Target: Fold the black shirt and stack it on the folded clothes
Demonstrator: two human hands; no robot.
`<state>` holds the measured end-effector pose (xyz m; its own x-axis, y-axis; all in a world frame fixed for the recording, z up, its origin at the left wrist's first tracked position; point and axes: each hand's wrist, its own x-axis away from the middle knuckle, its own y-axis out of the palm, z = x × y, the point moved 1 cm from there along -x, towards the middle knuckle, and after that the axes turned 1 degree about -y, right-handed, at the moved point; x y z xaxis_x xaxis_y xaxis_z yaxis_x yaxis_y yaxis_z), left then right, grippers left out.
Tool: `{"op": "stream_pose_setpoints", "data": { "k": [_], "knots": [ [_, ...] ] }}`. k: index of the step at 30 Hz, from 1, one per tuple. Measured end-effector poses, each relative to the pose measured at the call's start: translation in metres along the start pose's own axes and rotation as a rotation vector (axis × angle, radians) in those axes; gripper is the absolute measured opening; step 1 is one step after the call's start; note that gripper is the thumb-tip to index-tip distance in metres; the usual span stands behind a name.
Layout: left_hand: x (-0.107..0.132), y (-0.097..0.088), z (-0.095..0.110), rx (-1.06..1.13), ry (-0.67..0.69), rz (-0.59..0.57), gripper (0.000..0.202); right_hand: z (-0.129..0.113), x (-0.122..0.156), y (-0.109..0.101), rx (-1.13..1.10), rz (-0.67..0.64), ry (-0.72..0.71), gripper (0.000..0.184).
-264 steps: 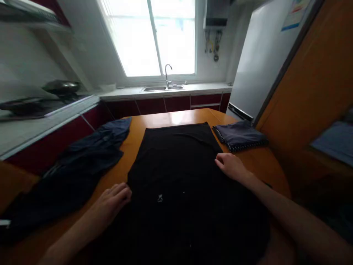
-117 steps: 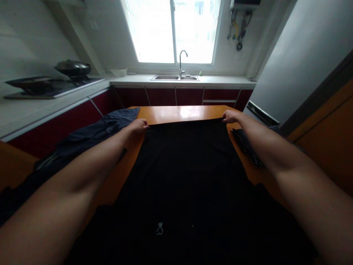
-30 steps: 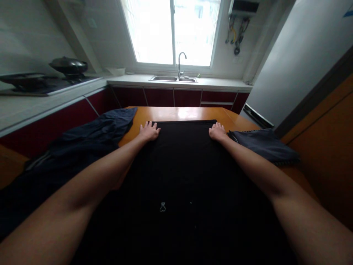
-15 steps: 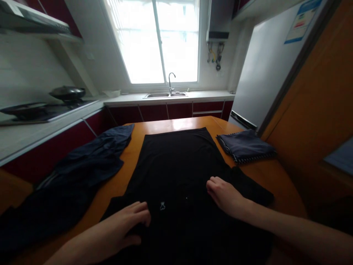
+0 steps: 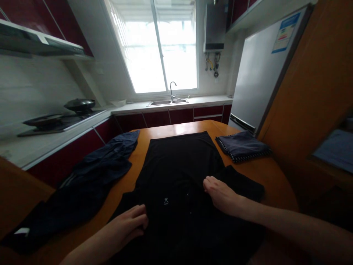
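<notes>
A black T-shirt (image 5: 179, 158) lies spread out flat on the orange-brown wooden table (image 5: 182, 127), its hem toward the window and a small white logo on its chest. On the shirt's left side, my left hand (image 5: 132, 221) has its fingers curled and pinched on the cloth. Across from it, my right hand (image 5: 222, 195) grips the fabric near the right sleeve, fingertips pressed together. Dark folds hide exactly how much cloth each hand has. The part of the shirt closest to me fades into shadow.
Dark navy clothing (image 5: 96, 169) lies rumpled along the table's left edge. A folded dark grey garment (image 5: 242, 144) with a striped edge rests at the right. Beyond are a sink (image 5: 165, 102), a stove with pans (image 5: 79, 105) and a fridge (image 5: 256, 73).
My left hand's thumb has drawn in toward its fingers, closing on the cloth. The right hand stays at nearly the same spot on the shirt. The camera view has tilted up slightly.
</notes>
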<state>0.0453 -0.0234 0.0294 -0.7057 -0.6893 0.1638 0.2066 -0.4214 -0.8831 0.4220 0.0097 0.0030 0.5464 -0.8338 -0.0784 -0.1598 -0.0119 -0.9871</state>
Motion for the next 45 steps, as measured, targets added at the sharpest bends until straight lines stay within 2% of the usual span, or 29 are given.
{"op": "stream_pose_setpoints", "data": {
  "k": [3, 6, 8, 10, 13, 16, 19, 21, 23, 25, 29, 36, 39, 42, 44, 45],
  "knots": [
    [-0.005, 0.001, 0.001, -0.095, 0.072, 0.052, 0.017, 0.0, -0.001, -0.002, -0.072, -0.033, -0.033, 0.016],
    [-0.005, -0.005, 0.001, -0.129, 0.119, 0.062, 0.014, 0.019, -0.001, -0.015, -0.207, 0.024, 0.016, 0.019],
    [-0.001, -0.012, 0.0, -0.12, 0.133, 0.049, 0.015, 0.045, 0.003, -0.024, -0.208, 0.13, 0.146, 0.019],
    [0.003, -0.017, -0.001, -0.099, 0.129, 0.036, 0.016, 0.076, 0.012, -0.029, -0.136, 0.197, 0.34, 0.019],
    [0.004, -0.019, -0.002, -0.063, 0.1, 0.001, 0.015, 0.115, 0.032, -0.024, -0.076, 0.127, 0.58, 0.026],
    [-0.005, -0.016, 0.0, -0.087, 0.074, 0.009, 0.013, 0.131, 0.051, -0.019, -0.192, 0.037, 0.651, 0.02],
    [-0.026, -0.01, 0.003, -0.146, 0.078, 0.14, 0.023, 0.135, 0.065, -0.026, -0.382, 0.028, 0.65, 0.008],
    [-0.042, -0.005, 0.003, -0.183, 0.087, 0.257, 0.033, 0.138, 0.074, -0.033, -0.498, 0.086, 0.677, 0.007],
    [-0.056, 0.003, 0.002, -0.234, 0.089, 0.322, 0.044, 0.142, 0.085, -0.036, -0.591, 0.16, 0.716, 0.011],
    [-0.065, 0.011, -0.002, -0.303, 0.091, 0.305, 0.053, 0.145, 0.097, -0.032, -0.639, 0.198, 0.739, 0.014],
    [-0.068, 0.022, -0.009, -0.397, 0.078, 0.227, 0.057, 0.141, 0.116, -0.016, -0.585, 0.216, 0.783, 0.015],
    [-0.067, 0.023, -0.007, -0.434, 0.063, 0.207, 0.057, 0.129, 0.136, -0.013, -0.602, 0.262, 0.837, 0.03],
    [-0.068, 0.022, -0.008, -0.416, 0.081, 0.224, 0.056, 0.124, 0.14, -0.01, -0.468, 0.231, 0.838, 0.032],
    [-0.062, 0.02, -0.002, -0.342, 0.127, 0.225, 0.051, 0.111, 0.145, -0.016, -0.201, 0.254, 0.851, 0.043],
    [-0.052, 0.018, 0.009, -0.267, 0.174, 0.181, 0.045, 0.093, 0.149, -0.028, -0.055, 0.313, 0.752, 0.042],
    [-0.045, 0.016, 0.018, -0.223, 0.192, 0.136, 0.043, 0.081, 0.151, -0.034, -0.043, 0.321, 0.653, 0.038]
  ]
}}
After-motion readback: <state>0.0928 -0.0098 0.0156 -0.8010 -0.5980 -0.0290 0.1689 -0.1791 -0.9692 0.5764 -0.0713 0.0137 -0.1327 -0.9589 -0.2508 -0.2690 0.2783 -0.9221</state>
